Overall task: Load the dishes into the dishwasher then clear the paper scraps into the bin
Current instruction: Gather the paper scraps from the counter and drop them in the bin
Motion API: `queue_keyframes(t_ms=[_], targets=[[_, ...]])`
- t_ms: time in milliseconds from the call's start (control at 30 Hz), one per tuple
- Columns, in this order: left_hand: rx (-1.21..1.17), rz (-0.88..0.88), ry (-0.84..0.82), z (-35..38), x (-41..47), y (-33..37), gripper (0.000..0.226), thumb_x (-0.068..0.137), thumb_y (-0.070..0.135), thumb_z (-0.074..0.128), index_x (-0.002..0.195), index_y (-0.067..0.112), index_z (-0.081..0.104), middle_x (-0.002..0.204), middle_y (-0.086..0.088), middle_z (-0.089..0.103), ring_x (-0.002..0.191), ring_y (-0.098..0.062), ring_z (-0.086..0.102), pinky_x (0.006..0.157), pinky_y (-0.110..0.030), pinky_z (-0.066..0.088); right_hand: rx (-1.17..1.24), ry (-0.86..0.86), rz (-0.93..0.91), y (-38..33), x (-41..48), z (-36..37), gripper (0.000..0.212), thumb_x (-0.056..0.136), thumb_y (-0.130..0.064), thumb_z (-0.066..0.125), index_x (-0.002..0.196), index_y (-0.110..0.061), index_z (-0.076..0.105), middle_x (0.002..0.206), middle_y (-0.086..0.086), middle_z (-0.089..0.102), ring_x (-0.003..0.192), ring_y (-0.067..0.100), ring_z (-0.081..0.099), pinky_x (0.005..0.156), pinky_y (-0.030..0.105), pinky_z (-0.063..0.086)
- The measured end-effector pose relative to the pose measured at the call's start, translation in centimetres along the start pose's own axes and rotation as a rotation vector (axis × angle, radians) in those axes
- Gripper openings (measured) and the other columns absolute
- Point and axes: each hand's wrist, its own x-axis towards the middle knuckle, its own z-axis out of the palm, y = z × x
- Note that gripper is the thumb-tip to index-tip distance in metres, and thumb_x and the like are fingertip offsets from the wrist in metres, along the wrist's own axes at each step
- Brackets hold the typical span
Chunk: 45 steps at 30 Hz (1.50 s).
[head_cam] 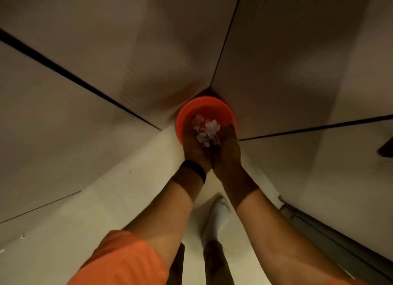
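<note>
Over upright red bin (185, 112), left hand (196, 149) and right hand (227, 156) fingers (231, 129) cup paper scraps (205, 130).

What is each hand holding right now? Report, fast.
Left hand: cupped, holding scraps over the bin.
Right hand: cupped beside the left, holding the same scraps.

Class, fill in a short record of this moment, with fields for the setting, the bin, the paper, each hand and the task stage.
setting: corner between beige cabinet doors
bin: round orange plastic bin, set in that corner
paper: white paper scraps, heaped over the bin's opening
left hand: cupped under the scraps, black wristband on the wrist
right hand: cupped against the left, sharing the heap
stage: scraps not yet released
</note>
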Motion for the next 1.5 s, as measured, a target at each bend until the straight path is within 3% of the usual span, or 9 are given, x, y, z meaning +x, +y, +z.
queue_keyframes(t_ms=[167,400,567,667,800,900,1100,1267,1500], targets=[[0.03,0.008,-0.106,-0.7,0.4,0.6,0.081,0.088,0.069,0.051,0.148,0.016,0.048,0.143,-0.019,0.057,0.133,-0.042,0.053,0.117,-0.057,0.036,-0.016,-0.063,0.027,0.1,0.0,0.0,0.047,0.104,-0.046,0.049,0.138,-0.014,0.055,0.127,0.013,0.066,0.112,0.029,0.066,0.097,0.044,0.055],[0.1,0.095,-0.11,-0.3,-0.9,1.4,0.074,0.095,0.068,0.04,0.147,0.016,0.05,0.142,-0.017,0.058,0.132,-0.037,0.054,0.115,-0.054,0.039,-0.063,-0.088,0.001,-0.8,-1.8,0.6,0.045,0.105,-0.039,0.051,0.142,-0.014,0.051,0.123,0.007,0.066,0.11,0.022,0.064,0.094,0.038,0.053],[0.156,0.082,-0.049,1.5,-7.5,3.4,0.076,0.089,0.071,0.045,0.144,0.018,0.054,0.138,-0.011,0.063,0.126,-0.03,0.059,0.098,-0.042,0.049,-0.184,-0.115,-0.043,-3.0,-7.0,1.6,0.043,0.106,-0.039,0.049,0.14,-0.016,0.057,0.131,0.004,0.067,0.121,0.02,0.062,0.114,0.044,0.043],[0.132,0.071,0.006,4.0,-13.2,5.2,0.066,0.098,0.066,0.041,0.135,0.015,0.062,0.131,-0.015,0.067,0.123,-0.032,0.061,0.11,-0.048,0.044,-0.264,-0.029,-0.072,-5.7,-12.9,3.2,0.037,0.102,-0.039,0.056,0.13,-0.017,0.064,0.123,0.007,0.07,0.115,0.022,0.064,0.109,0.043,0.047],[0.162,0.098,-0.088,8.5,-23.7,8.7,0.052,0.099,0.056,0.048,0.127,0.014,0.062,0.133,-0.013,0.063,0.128,-0.028,0.056,0.115,-0.043,0.038,-0.356,-0.103,-0.218,-9.9,-22.1,5.2,0.038,0.101,-0.04,0.057,0.131,-0.018,0.064,0.129,0.007,0.068,0.117,0.021,0.064,0.105,0.039,0.049],[0.171,0.125,-0.205,10.9,-30.5,10.9,0.054,0.101,0.053,0.046,0.129,0.01,0.065,0.13,-0.012,0.068,0.127,-0.026,0.059,0.119,-0.044,0.035,-0.373,-0.215,-0.381,-13.2,-29.1,6.6,0.024,0.104,-0.03,0.055,0.122,-0.024,0.069,0.123,-0.003,0.072,0.118,0.012,0.064,0.108,0.036,0.048],[0.213,0.159,-0.364,15.4,-41.3,13.5,0.063,0.102,0.057,0.04,0.133,0.007,0.062,0.127,-0.014,0.07,0.125,-0.027,0.061,0.118,-0.044,0.037,-0.419,-0.289,-0.631,-18.9,-39.4,7.4,0.025,0.105,-0.026,0.054,0.124,-0.02,0.069,0.119,-0.005,0.074,0.114,0.008,0.067,0.107,0.036,0.05],[0.264,0.158,-0.454,18.9,-44.7,13.6,0.071,0.1,0.064,0.038,0.135,0.006,0.061,0.129,-0.017,0.068,0.125,-0.03,0.062,0.115,-0.045,0.039,-0.409,-0.307,-0.765,-23.1,-43.2,6.6,0.023,0.103,-0.027,0.056,0.119,-0.021,0.071,0.112,-0.007,0.075,0.109,0.006,0.068,0.096,0.03,0.052],[0.324,0.149,-0.484,26.2,-43.4,11.9,0.071,0.1,0.064,0.038,0.135,0.007,0.061,0.128,-0.017,0.068,0.126,-0.029,0.061,0.116,-0.045,0.038,-0.34,-0.287,-0.855,-29.6,-40.9,6.3,0.019,0.102,-0.02,0.059,0.114,-0.015,0.073,0.11,0.0,0.076,0.109,0.015,0.069,0.099,0.037,0.054]])
